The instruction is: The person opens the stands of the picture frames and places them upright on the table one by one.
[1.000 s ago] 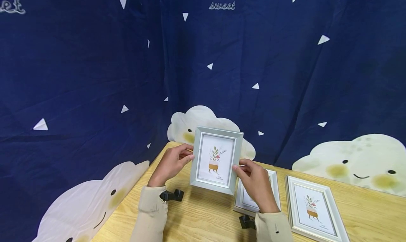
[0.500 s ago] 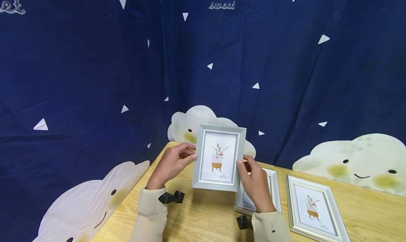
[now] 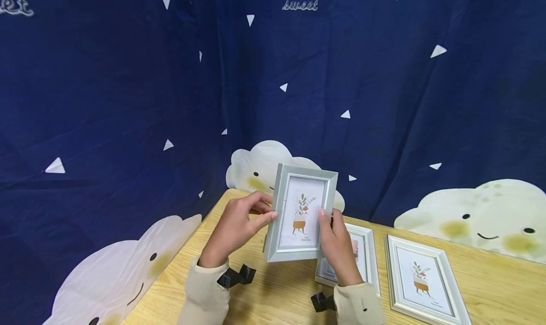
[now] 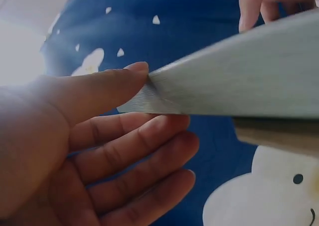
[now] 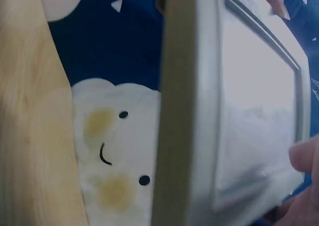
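Note:
A pale grey-green picture frame point(image 3: 304, 211) is held up over the table, its front with a potted-plant print facing the head camera. My left hand point(image 3: 234, 223) pinches its left edge, thumb in front and fingers behind. In the left wrist view the thumb point(image 4: 109, 86) meets the frame's edge point(image 4: 239, 76) near a corner. My right hand point(image 3: 341, 249) grips the right side, its thumb lying on the front border and its fingers going behind. The right wrist view shows the frame's side point(image 5: 179, 116) close up, with glare on the glass.
A second white frame point(image 3: 370, 249) lies on the wooden table point(image 3: 264, 292), partly covered by the right hand. Further right lies a third, silver-white frame point(image 3: 445, 268) with a similar plant print. A dark blue curtain point(image 3: 298, 78) with clouds and triangles hangs behind.
The held frame has shifted right and slightly up, then turned so its left side edge shows. Both hands moved with it, and the right thumb now lies further over the front.

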Demonstrator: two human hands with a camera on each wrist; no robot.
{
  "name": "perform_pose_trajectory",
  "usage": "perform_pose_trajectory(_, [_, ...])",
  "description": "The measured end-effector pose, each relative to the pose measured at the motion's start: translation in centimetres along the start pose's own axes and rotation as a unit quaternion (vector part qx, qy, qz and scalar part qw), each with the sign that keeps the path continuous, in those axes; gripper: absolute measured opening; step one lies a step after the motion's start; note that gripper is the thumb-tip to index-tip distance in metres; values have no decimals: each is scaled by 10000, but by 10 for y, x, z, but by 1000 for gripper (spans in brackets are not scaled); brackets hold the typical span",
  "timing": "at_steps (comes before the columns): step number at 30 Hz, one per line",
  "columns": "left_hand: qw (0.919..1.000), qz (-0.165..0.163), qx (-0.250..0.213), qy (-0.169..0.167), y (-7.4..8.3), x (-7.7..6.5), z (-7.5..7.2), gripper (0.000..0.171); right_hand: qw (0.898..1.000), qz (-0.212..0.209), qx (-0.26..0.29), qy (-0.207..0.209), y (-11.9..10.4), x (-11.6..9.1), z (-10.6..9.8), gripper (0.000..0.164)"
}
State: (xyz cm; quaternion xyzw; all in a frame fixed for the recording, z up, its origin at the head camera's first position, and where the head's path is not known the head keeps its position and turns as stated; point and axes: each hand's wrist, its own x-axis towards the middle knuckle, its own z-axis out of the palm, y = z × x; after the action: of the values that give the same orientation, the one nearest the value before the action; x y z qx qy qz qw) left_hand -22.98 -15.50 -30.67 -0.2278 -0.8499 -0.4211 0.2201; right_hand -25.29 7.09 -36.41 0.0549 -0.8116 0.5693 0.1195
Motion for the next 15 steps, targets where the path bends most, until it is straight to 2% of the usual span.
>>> perform_pose_trajectory(5, [9998, 186, -22, 91, 15, -2, 5, 20, 9970, 341, 666, -179, -6, -3, 5, 54])
perform_pose_trajectory(9, [9993, 343, -42, 166, 24, -4, 9, 21, 9949, 490, 840, -278, -7, -4, 5, 56])
perform_pose_trajectory(15, [9981, 556, 181, 214, 36, -8, 11, 24, 9937, 484, 1008, -57, -6, -4, 6, 53])
